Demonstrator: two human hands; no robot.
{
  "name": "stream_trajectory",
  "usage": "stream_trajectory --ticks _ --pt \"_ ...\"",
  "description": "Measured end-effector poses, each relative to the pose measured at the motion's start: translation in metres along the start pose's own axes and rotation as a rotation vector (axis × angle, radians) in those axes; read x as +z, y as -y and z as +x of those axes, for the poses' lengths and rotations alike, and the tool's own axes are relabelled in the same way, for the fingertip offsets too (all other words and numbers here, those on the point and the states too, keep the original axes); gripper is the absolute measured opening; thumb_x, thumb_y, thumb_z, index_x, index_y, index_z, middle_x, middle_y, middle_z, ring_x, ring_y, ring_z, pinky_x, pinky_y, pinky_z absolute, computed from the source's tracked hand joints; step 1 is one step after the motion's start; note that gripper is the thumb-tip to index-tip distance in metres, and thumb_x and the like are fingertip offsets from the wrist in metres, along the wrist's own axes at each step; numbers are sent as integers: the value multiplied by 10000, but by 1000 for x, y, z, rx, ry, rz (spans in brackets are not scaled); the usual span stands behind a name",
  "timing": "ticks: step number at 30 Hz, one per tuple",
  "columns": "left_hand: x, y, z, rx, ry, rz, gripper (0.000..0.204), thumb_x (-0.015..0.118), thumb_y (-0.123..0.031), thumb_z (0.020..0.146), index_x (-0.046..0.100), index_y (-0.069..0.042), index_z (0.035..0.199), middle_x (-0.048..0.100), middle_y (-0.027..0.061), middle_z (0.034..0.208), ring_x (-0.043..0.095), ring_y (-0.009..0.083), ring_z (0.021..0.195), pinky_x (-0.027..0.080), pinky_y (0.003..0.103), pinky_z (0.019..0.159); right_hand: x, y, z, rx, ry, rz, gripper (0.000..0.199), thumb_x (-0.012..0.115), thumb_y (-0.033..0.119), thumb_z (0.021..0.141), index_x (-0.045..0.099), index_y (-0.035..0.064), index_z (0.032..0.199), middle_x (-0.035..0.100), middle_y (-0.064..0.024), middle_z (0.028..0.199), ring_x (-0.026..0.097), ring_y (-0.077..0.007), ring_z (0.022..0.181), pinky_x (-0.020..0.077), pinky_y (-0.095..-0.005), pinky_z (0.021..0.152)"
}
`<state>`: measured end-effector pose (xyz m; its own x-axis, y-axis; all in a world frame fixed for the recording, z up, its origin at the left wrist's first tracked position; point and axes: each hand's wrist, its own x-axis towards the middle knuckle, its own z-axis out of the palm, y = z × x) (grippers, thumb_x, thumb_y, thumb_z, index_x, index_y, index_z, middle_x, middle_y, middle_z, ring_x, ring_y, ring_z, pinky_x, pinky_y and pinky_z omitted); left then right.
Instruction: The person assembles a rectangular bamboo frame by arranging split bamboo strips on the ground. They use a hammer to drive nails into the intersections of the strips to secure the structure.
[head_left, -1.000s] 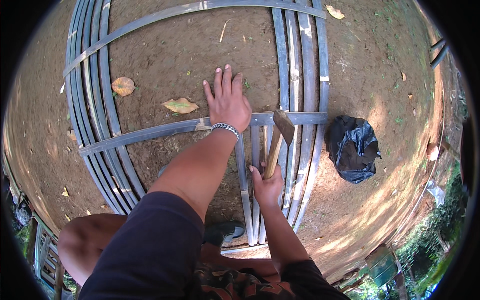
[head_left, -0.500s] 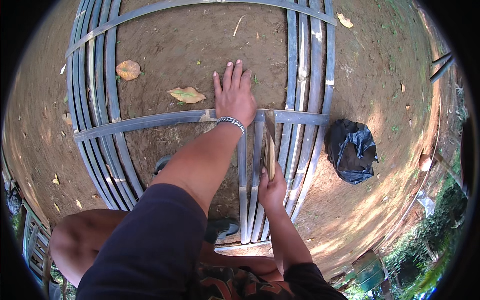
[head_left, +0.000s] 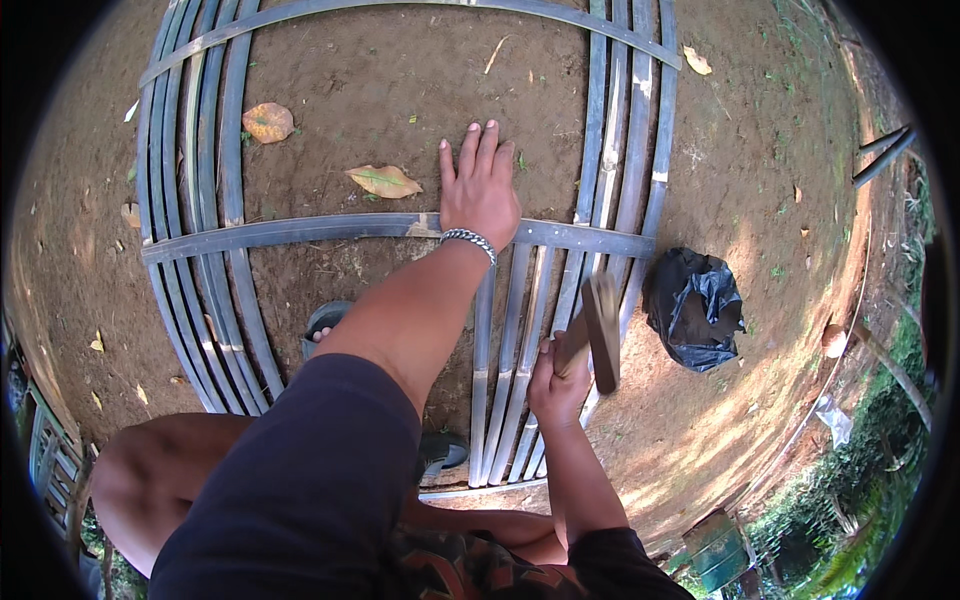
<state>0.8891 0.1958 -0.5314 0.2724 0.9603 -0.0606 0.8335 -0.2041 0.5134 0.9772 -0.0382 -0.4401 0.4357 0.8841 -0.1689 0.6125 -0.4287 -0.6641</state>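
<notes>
Bamboo frame [head_left: 380,228]: left hand [head_left: 480,190] fingers flat, spread; right hand [head_left: 556,385] grips 1 hammer [head_left: 598,330].

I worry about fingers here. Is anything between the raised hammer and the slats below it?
Nothing visible. The hammer in the right hand hangs over bare slats; the left hand presses the crossing slat off to the left.

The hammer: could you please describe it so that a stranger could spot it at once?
Find the frame of grey slats lying on the dirt. At its right side, beside a crumpled black bag, the right hand holds the hammer: the only thing with a wooden handle and a dark head, raised above the slats.
</notes>
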Motion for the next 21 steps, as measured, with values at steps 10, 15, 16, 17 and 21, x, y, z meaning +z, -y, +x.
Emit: stream_trajectory --ticks 10,15,16,17,21 --pt "-1 5 1 -21 22 20 526 593 -97 883 561 -76 1407 377 118 1627 271 299 1543 145 576 1275 0 9 0 165 32 -5 176 629 70 994 606 5 1156 688 -159 888 684 -219 808 536 -370 722" --pt "-1 -5 1 -16 30 -1 519 590 -98 887 564 -76 1405 377 113 1627 271 296 1544 145 572 1276 7 -8 13 329 256 -268 97 607 73 964 601 -1 1027 685 -282 823 709 -459 775 563 -481 693" --pt "0 -6 2 -13 29 -2 517 587 -96 888 564 -76 1403 377 113 1626 271 295 1543 146 572 1275 6 -13 17 330 229 -275 123 604 91 965 601 15 1061 683 -304 839 700 -482 797 562 -511 714" --pt "-3 0 3 -19 24 13 514 584 -95 888 565 -75 1402 378 114 1625 271 295 1543 146 572 1275 7 -6 24 290 198 -197 128 604 92 964 600 15 1067 683 -301 835 701 -478 795 563 -513 715" --pt "-1 -1 0 -13 20 13 510 569 -90 892 566 -75 1402 378 119 1624 269 293 1544 142 575 1275 -3 10 16 236 64 5 160 615 107 965 618 14 1094 692 -278 831 710 -462 801 565 -509 720"
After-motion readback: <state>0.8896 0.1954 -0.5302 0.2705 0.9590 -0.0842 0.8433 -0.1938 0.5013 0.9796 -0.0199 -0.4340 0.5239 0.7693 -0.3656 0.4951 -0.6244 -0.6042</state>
